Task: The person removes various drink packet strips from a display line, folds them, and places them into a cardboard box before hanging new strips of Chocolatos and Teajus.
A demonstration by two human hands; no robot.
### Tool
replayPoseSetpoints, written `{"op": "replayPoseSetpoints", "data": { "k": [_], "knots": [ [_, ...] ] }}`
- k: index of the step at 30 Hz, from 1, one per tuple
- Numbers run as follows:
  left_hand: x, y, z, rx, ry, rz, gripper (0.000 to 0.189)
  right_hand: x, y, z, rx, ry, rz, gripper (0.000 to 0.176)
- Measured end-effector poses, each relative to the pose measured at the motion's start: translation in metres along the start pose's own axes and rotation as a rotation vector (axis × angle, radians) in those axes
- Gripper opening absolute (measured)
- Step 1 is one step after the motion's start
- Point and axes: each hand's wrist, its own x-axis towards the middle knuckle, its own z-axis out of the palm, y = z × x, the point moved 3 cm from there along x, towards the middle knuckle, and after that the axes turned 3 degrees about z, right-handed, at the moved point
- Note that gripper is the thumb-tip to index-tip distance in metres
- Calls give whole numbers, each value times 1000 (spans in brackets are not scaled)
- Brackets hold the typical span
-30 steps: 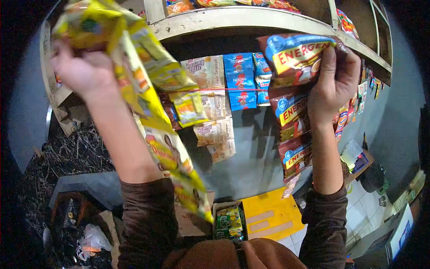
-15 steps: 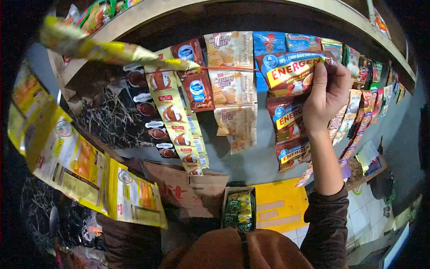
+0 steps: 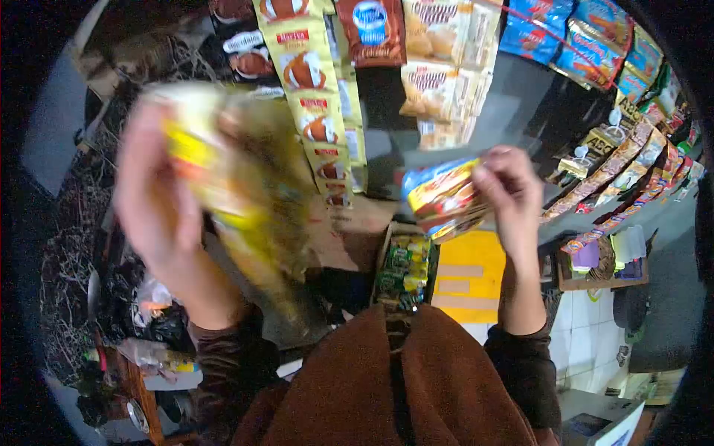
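My left hand [image 3: 156, 197], smeared by motion, is closed around a strip of yellow sachets [image 3: 256, 215] that hangs down blurred in front of it. My right hand [image 3: 512, 197] pinches a strip of Energen cereal sachets [image 3: 444, 195] by its right edge, thumb toward me. The top sachet shows blue, yellow and red; the others below it look bunched and foreshortened. Between and above the hands hang a strip of light yellow drink sachets [image 3: 320, 123] and a strip of cream-coloured latte sachets [image 3: 440, 89], apart from both hands.
Blue sachets [image 3: 537, 26] hang at the upper right, with more sachet strips [image 3: 632, 163] farther right. Below stand an open box of green sachets [image 3: 401, 271] and a yellow panel [image 3: 470, 279]. A small shelf with plastic containers [image 3: 628, 245] is at right. Dark tangled material [image 3: 82, 223] fills the left.
My right hand has brought the Energen sachets down, away from the hanging row. My left hand has come into view with the yellow strip, now nearer the middle. The view has tilted downward.
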Motion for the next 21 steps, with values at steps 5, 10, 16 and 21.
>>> {"op": "replayPoseSetpoints", "data": {
  "k": [5,10,16,21],
  "knots": [
    [-76,-104,-24,327,183,-409,4,-65,62,20,-195,-225,181,5],
    [-115,-176,-27,333,270,-568,18,-100,124,35,-34,-359,567,8],
    [-112,-290,-17,117,147,-640,27,-112,204,45,-436,-239,594,14],
    [-97,-331,-3,-272,377,-632,26,-112,217,43,-296,-59,681,10]
  ]
}}
